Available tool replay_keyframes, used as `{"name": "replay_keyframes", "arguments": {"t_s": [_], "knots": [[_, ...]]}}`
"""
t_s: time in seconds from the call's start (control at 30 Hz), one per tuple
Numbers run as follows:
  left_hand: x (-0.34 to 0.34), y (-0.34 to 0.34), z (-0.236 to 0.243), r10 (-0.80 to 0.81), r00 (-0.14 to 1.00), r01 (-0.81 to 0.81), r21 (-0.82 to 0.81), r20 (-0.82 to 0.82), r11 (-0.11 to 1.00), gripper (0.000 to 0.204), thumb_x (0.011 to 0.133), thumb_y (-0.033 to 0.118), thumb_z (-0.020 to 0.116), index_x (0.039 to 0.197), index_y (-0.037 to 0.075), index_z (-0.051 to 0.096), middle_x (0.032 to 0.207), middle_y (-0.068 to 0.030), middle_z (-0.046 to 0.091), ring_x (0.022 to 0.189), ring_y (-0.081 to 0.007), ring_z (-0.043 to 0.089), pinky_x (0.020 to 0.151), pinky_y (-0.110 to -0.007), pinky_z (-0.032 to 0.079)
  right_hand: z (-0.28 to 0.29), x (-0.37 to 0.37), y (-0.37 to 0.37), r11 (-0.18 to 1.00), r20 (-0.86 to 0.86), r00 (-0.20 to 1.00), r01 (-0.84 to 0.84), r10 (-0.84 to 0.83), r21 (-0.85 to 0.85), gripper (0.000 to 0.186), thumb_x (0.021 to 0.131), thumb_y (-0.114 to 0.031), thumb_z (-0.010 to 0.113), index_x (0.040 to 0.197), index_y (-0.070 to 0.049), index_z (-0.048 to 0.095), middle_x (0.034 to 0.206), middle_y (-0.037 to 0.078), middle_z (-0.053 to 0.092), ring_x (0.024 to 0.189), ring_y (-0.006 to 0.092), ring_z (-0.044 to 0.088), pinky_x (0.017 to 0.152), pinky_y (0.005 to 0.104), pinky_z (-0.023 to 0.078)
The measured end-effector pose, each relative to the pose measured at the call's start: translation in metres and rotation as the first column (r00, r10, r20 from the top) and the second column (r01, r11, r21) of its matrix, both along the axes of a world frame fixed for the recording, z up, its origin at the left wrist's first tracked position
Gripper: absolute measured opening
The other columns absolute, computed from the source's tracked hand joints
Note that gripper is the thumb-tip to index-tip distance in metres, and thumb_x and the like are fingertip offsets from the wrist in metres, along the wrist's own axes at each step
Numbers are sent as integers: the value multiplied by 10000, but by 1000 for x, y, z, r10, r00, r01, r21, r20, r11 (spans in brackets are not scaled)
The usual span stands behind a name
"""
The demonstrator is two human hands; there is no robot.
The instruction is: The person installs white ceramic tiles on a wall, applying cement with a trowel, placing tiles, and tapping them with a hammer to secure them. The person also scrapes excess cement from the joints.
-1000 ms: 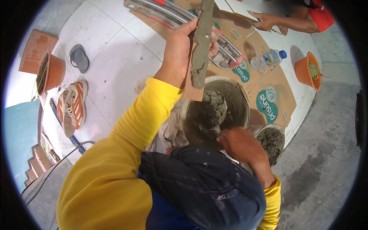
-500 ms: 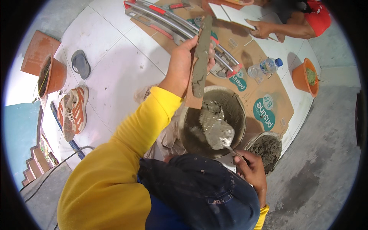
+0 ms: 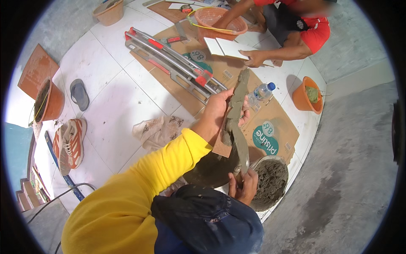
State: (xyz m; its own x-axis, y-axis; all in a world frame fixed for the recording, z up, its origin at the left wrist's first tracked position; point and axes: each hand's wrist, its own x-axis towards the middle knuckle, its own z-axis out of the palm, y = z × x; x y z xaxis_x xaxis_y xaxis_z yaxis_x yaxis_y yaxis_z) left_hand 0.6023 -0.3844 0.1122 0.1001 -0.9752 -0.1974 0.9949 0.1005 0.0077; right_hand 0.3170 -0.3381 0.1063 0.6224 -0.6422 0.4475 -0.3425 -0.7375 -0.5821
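My left hand is wrapped round a long, narrow tile strip, reddish-brown at its bare lower end. Grey mortar coats most of the strip's upper face. In my right hand is the handle of a trowel, its mortar-smeared blade against the lower part of the coated strip. Beneath them lies a round mortar basin, partly hidden by the strip and my arm. Beside my right hand stands a pale bucket of dark, crumbly mix.
A tile cutter and a water bottle rest on cardboard. Across from me, a red-sleeved co-worker holds a white tile and reaches into an orange bucket. Shoes and a sandal lie left.
My right hand has lifted the trowel from the basin to the strip. The strip sits lower in the view, which has shifted to show more of the far floor and the co-worker.
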Motion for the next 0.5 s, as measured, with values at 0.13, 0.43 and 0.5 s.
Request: {"name": "replay_keyframes", "arguments": {"t_s": [0.13, 0.43, 0.5], "knots": [[-1, -1, 15, 86, 995, -84, 60, -44, 995, 298, 1148, 272, 521, 1158, -4, 635, 1019, -89, 647, 910, -206, 646, 923, -454, 530, -16, -18, 5, 997, 38, 999, 29, -27, -74, 424, 833, 16, 924, 1139, 11, 631, 1161, 234, 640, 939, 424, 648, 793, 474, 543], [17, -2, 36, 295, 873, -312, -19, 389, 950, 290, 1157, 291, 532, 1170, 37, 669, 921, -75, 695, 832, -188, 670, 834, -345, 579, 68, -32, -18, 994, -156, 986, 48, -63, -98, 478, 853, -21, 901, 1291, -14, 709, 1147, 207, 667, 966, 387, 692, 808, 447, 576], [14, -4, 38, 336, 857, -340, -62, 390, 939, 281, 1154, 292, 544, 1183, 41, 667, 918, -70, 697, 829, -184, 671, 821, -332, 576, 92, -25, -28, 991, -219, 976, -12, -18, -135, 475, 842, -23, 902, 1278, -14, 715, 1130, 198, 676, 967, 385, 695, 809, 451, 579]]}}
